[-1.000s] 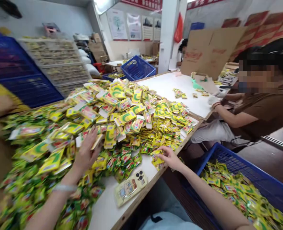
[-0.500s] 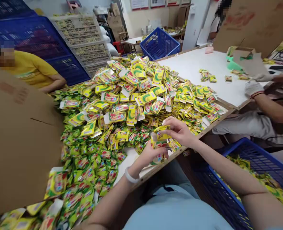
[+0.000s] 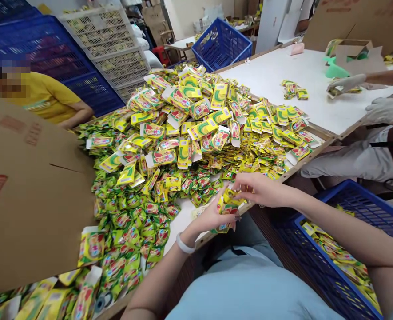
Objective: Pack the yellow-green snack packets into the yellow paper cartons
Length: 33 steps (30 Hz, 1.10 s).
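My left hand (image 3: 212,215) is wrapped round a small yellow and green box (image 3: 225,208) at the table's front edge. Over the box's top, my right hand (image 3: 251,189) has its fingers bent and close together at a yellow packet, partly hidden by the fingers. Beyond both hands rises a heap of yellow boxes (image 3: 176,98), several with open white flaps. Small green packets (image 3: 126,235) spread to the left of my left hand, and small yellow packets (image 3: 249,151) lie behind my right hand.
A large cardboard carton (image 3: 33,191) stands at the left. To the right below the table is a blue crate (image 3: 379,213) holding packets. Gloved hands of a person (image 3: 386,110) work at the white table (image 3: 266,75). Another person in a yellow shirt (image 3: 53,98) sits at the left.
The yellow packet in my right hand has moved down from above the box to its top opening. The other person's gloved hands have moved apart, one onto packets. The view has shifted slightly.
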{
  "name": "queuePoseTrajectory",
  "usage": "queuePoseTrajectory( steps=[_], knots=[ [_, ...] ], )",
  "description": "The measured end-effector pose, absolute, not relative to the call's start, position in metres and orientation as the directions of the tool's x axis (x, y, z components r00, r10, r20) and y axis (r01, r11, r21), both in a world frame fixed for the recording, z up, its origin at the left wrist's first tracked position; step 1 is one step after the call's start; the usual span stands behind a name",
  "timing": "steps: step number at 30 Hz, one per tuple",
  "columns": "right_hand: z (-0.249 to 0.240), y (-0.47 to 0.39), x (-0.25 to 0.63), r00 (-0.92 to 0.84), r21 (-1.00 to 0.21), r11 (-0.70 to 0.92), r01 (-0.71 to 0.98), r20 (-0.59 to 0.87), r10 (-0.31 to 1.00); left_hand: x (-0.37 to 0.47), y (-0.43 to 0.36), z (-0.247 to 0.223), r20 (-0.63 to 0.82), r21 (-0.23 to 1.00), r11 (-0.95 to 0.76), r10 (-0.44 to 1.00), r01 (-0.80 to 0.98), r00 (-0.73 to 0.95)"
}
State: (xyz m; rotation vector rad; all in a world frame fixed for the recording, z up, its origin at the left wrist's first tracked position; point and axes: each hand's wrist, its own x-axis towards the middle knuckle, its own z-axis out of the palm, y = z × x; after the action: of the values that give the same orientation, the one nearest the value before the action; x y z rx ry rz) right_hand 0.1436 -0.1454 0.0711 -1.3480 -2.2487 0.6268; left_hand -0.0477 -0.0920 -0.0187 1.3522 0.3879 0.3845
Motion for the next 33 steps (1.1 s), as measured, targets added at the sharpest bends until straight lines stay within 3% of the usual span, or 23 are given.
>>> queuePoseTrajectory(
  steps=[4, 8, 10, 12, 13, 15, 17, 19, 20, 22, 23, 25, 28, 31, 33],
  knots=[
    [0.059, -0.159, 0.149, -0.571, -0.620, 0.509, 0.597, 0.117, 0.813, -0.047, -0.102, -0.020, -0.114, 0.960, 0.279, 0.352, 0.012, 0.929],
    [0.045, -0.172, 0.160, -0.547, -0.817, 0.202, 0.541, -0.159, 0.822, -0.036, -0.108, -0.025, -0.131, 0.944, 0.329, 0.362, 0.005, 0.923],
    [0.040, -0.173, 0.168, -0.479, -0.851, 0.077, 0.519, -0.215, 0.851, -0.026, -0.105, -0.025, -0.093, 0.964, 0.266, 0.376, -0.011, 0.922],
    [0.044, -0.168, 0.183, -0.366, -0.817, 0.115, 0.565, -0.123, 0.923, -0.016, -0.093, -0.024, 0.021, 0.997, 0.058, 0.421, -0.050, 0.907],
    [0.051, -0.162, 0.196, -0.287, -0.758, 0.160, 0.633, -0.038, 0.957, -0.012, -0.083, -0.023, 0.112, 0.991, -0.111, 0.453, -0.069, 0.885],
    [0.074, -0.148, 0.230, -0.089, -0.528, 0.166, 0.833, 0.169, 0.982, -0.005, -0.056, -0.022, 0.308, 0.872, -0.489, 0.499, -0.029, 0.810],
    [0.103, -0.132, 0.268, 0.143, -0.221, -0.058, 0.974, 0.388, 0.910, 0.000, -0.022, -0.025, 0.423, 0.644, -0.749, 0.518, 0.155, 0.743],
    [0.124, -0.118, 0.296, 0.198, 0.047, -0.255, 0.966, 0.500, 0.843, 0.004, 0.009, -0.031, 0.406, 0.450, -0.819, 0.542, 0.355, 0.736],
    [0.127, -0.113, 0.300, 0.173, 0.141, -0.275, 0.951, 0.497, 0.851, 0.005, 0.021, -0.035, 0.383, 0.386, -0.822, 0.555, 0.418, 0.738],
    [0.115, -0.104, 0.289, 0.073, 0.235, -0.183, 0.955, 0.412, 0.908, 0.005, 0.035, -0.042, 0.361, 0.377, -0.810, 0.574, 0.448, 0.735],
    [0.101, -0.100, 0.274, 0.012, 0.239, -0.105, 0.965, 0.362, 0.932, 0.002, 0.037, -0.045, 0.379, 0.443, -0.791, 0.592, 0.423, 0.711],
    [0.063, -0.094, 0.236, -0.117, 0.193, 0.064, 0.979, 0.281, 0.953, -0.005, 0.033, -0.049, 0.431, 0.626, -0.711, 0.657, 0.320, 0.618],
    [0.009, -0.084, 0.189, -0.265, -0.081, 0.288, 0.954, 0.218, 0.939, -0.021, 0.017, -0.053, 0.435, 0.791, -0.572, 0.776, 0.218, 0.458],
    [-0.015, -0.078, 0.172, -0.203, -0.297, 0.280, 0.913, 0.266, 0.942, -0.037, 0.002, -0.058, 0.255, 0.955, -0.292, 0.891, 0.046, 0.376],
    [-0.021, -0.078, 0.168, -0.061, -0.486, 0.228, 0.844, 0.335, 0.940, -0.044, -0.008, -0.061, 0.127, 0.991, -0.097, 0.919, -0.097, 0.372]
  ],
)
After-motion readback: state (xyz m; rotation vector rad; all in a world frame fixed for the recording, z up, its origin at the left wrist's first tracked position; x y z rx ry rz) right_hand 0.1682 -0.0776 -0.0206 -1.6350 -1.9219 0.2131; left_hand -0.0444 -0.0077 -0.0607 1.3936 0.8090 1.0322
